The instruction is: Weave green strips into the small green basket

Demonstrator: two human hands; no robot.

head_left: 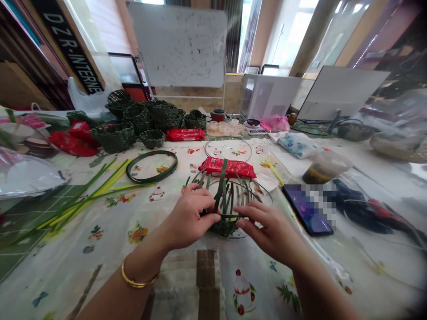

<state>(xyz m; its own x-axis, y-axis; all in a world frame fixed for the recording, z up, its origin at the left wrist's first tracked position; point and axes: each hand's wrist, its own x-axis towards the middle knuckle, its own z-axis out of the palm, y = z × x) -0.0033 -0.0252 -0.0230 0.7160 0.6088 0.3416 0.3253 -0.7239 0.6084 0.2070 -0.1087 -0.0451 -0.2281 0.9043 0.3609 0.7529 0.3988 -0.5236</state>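
Left hand [196, 215]: pinches a green strip [231, 216]
Right hand [267, 224]: grips its right end
Basket [223, 230]: apparently mid-weave
Next move: probably calls for steady tension

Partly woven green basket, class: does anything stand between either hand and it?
Nothing visible does. The left hand and the right hand are both at the green basket, among or beside its strips. The red packet lies beyond, on the far side, not between.
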